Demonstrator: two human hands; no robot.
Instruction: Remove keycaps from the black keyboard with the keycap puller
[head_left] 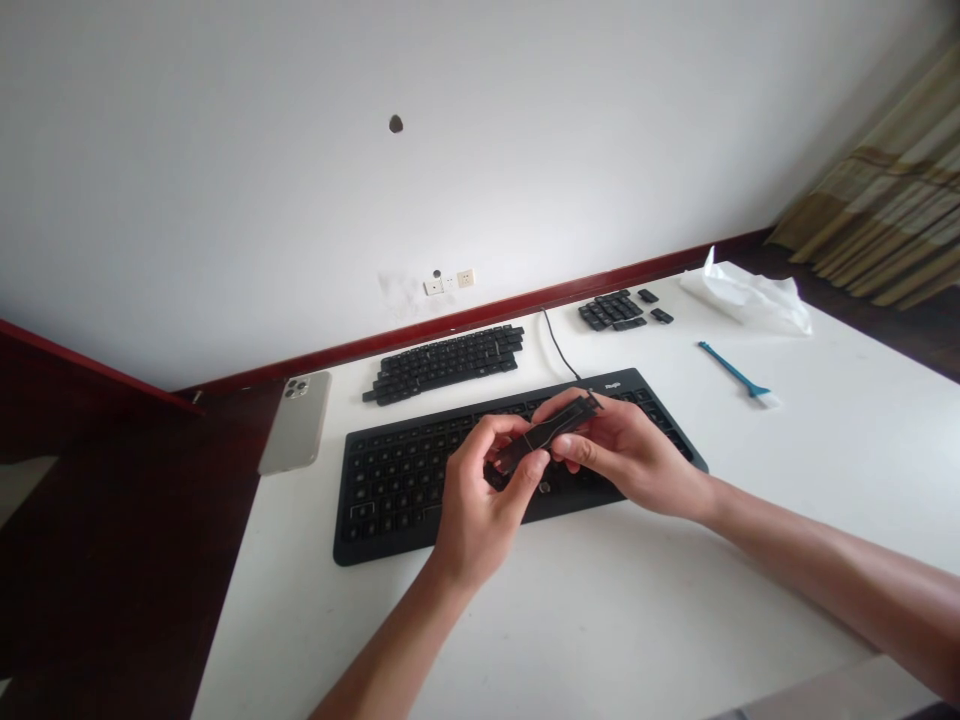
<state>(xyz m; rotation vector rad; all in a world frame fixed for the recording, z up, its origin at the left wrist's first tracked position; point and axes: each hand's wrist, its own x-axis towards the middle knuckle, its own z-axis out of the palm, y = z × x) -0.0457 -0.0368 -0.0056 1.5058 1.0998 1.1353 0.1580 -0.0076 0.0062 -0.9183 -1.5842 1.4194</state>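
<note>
Both hands hold a long black space bar keycap (546, 433) above the keyboard, tilted up toward the right. A thin wire runs along the side of it facing me. My left hand (487, 490) pinches its left end between thumb and fingers. Closed on its right part is my right hand (630, 450), thumb in front and fingers behind. Below them lies a black keyboard (397, 480) with its keycaps off, leaving bare key sockets. The hands cover its middle and part of its right side.
Removed keycaps (450, 362) lie in rows behind the keyboard, with a smaller keycap group (611, 310) farther right. A blue brush (731, 370) and crumpled white plastic bag (746, 300) are at the right. A phone (296, 425) lies at the table's left edge. The keyboard cable (559, 345) runs toward the wall.
</note>
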